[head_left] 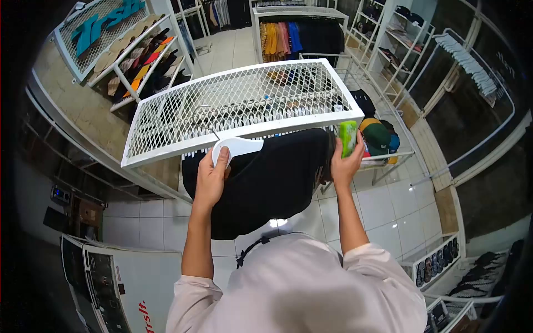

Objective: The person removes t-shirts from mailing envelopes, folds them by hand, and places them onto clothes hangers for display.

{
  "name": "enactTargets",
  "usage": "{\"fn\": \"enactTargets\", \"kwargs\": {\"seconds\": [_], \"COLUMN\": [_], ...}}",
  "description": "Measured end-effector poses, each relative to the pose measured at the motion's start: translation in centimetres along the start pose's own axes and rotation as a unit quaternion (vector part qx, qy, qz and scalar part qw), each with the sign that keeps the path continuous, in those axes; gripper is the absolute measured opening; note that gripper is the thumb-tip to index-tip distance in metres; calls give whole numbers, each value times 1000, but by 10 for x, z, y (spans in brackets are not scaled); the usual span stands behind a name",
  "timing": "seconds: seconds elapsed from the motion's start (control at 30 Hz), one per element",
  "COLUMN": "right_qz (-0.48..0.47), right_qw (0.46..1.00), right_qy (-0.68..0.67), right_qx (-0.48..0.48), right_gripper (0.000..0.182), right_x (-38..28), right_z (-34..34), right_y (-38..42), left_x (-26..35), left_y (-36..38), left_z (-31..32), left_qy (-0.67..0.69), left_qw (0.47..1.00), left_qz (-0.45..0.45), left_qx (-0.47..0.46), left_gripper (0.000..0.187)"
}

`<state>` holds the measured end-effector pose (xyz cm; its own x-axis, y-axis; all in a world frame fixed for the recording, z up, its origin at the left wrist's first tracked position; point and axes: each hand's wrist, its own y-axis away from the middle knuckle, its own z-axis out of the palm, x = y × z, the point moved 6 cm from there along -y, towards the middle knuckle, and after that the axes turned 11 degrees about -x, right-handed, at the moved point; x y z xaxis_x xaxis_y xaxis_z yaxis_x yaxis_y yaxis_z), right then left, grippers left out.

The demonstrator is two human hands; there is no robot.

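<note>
My left hand (211, 176) is closed around a white hanger (240, 146), thumb on top of its shoulder. A black garment (266, 180) hangs from that hanger in front of me, spread toward the right. In my right hand (348, 161) is a bright green, palm-sized object (348, 137) with a pale patch on its face. The fingers grip it from below and both sides, just beyond the garment's right edge. Behind the garment stands a white mesh-topped clothes rack (233, 105), and the hanger's metal hook overlaps its front rail in this view.
Caps (376, 137) sit on a low white stand to the right of the rack. A slanted cap display (139, 69) stands at the back left. Coloured shirts (280, 40) hang on a farther rack. Several white hangers (465, 61) hang on a rail at right.
</note>
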<state>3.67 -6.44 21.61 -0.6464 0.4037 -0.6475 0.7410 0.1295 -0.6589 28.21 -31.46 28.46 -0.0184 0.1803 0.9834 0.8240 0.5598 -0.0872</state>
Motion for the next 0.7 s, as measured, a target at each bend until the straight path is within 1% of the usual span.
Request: {"fn": "enactTargets", "kwargs": {"seconds": [0.03,0.1,0.17,0.23,0.27,0.3,0.33,0.4,0.47,0.5,0.57,0.63,0.67,0.7], "right_qz": [-24,-93,-177,-110,-42,-8,-2,-3,-107,-171,-150,-22,-46,-84], "right_qw": [999,986,968,982,990,995,996,996,974,960,964,981,988,989], "right_qy": [-32,-121,-60,-103,-86,-55,-62,-72,-146,-127,-120,-44,-18,-44], "right_qx": [10,-65,-166,-117,-99,-77,-65,-55,-138,-180,-183,-186,-149,-116], "right_gripper": [57,59,64,63,61,58,59,60,62,63,62,61,60,59], "right_x": [-14,-50,-72,-46,-28,-19,-15,-23,-61,-74,-62,-25,-20,-23], "right_z": [-6,-1,9,24,27,24,20,15,16,21,40,63,68,74], "right_y": [-1,9,19,11,3,-5,-7,-9,2,6,-3,-29,-45,-61], "left_x": [1,0,-1,0,-1,-2,-2,-4,-7,-8,-6,-3,-5,-4], "left_y": [-4,-7,-8,-11,-10,-7,-6,-8,-5,-7,-6,2,7,11], "left_z": [1,7,14,14,9,3,-1,-4,-4,-3,-4,-20,-28,-35], "left_qy": [2,-23,-18,-16,-34,-52,-44,-49,-51,-46,-43,-109,-97,-98], "left_qw": [1000,1000,1000,1000,999,998,999,998,998,999,999,992,993,993], "left_qz": [2,6,1,1,4,6,-3,15,21,13,10,8,5,9], "left_qx": [7,6,2,-1,15,33,31,34,32,18,7,61,64,67], "left_gripper": [39,40,40,41,41,42,43,43,43,43,43,42,40,40]}}
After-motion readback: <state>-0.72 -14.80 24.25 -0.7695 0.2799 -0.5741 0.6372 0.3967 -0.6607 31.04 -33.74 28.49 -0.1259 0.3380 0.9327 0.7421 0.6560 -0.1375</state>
